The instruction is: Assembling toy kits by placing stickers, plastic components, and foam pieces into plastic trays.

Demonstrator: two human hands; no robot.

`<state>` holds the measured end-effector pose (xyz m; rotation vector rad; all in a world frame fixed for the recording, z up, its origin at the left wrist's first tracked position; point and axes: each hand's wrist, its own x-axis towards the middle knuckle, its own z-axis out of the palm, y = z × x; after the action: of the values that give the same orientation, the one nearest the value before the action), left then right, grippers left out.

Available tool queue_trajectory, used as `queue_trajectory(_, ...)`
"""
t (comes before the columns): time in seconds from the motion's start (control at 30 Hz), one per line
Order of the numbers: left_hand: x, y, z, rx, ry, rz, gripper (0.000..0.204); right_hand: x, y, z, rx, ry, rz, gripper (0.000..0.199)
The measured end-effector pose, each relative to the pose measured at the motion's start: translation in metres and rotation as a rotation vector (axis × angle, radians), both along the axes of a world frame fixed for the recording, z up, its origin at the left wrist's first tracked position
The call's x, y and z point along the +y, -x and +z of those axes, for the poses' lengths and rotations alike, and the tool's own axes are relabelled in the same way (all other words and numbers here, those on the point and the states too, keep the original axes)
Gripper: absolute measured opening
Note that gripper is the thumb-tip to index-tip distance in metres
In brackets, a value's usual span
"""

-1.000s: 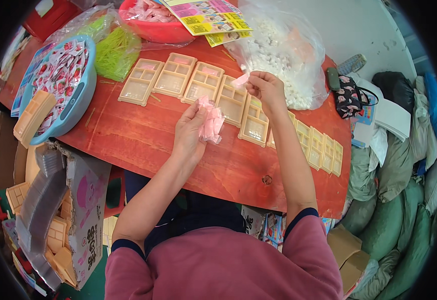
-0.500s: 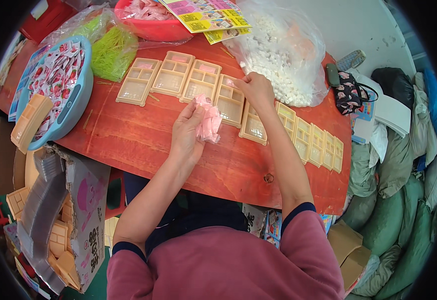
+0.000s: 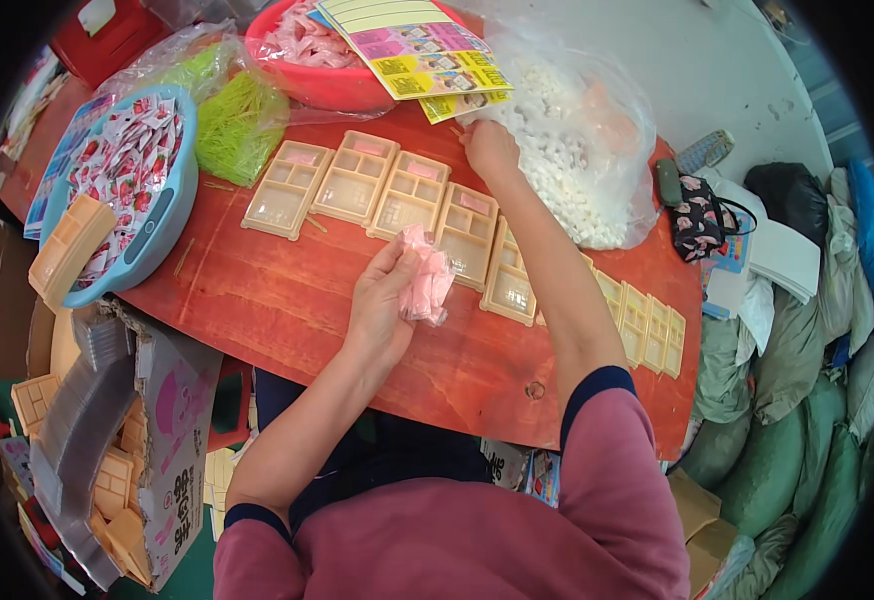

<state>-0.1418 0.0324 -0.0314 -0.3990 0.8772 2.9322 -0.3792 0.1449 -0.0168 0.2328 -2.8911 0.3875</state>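
Note:
My left hand (image 3: pixel 382 305) is closed round a bunch of small pink packets (image 3: pixel 425 280) and holds them above the table, just in front of the tray row. Beyond the row, my right hand (image 3: pixel 492 152) has its fingers curled near a thin brown stick (image 3: pixel 456 130) on the table; whether they grip anything is hidden. Cream compartment trays (image 3: pixel 290 190) stand in a slanting row. A pink packet (image 3: pixel 473 203) lies in the top compartment of the fourth tray from the left, and the three trays left of it hold pink packets too. My right forearm covers part of the row.
On the left, a blue basin (image 3: pixel 189 190) holds strawberry-printed sachets, with a cream tray on its rim. Behind are a bag of green shreds (image 3: pixel 242 115), a red basin (image 3: pixel 342 90) with pink packets, printed sheets (image 3: pixel 427 60) and a bag of white pieces (image 3: pixel 557 150).
My right hand has left the fourth tray and moved farther back, beyond the row. A pink packet shows in that tray. The left hand keeps its bunch; the whole view has shifted slightly.

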Motion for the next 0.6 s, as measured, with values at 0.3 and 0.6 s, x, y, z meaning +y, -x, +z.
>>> queue_trajectory(0.3, -0.014, -0.013, 0.005, 0.026, -0.049, -0.020, 0.033, -0.005, 0.000, -0.014, 0.020, -0.286, 0.212, 0.027)
queue_trajectory(0.6, -0.036, -0.033, 0.007, 0.022, -0.101, 0.096, 0.030, -0.013, -0.031, -0.002, 0.137, -0.139, 0.426, 0.019)
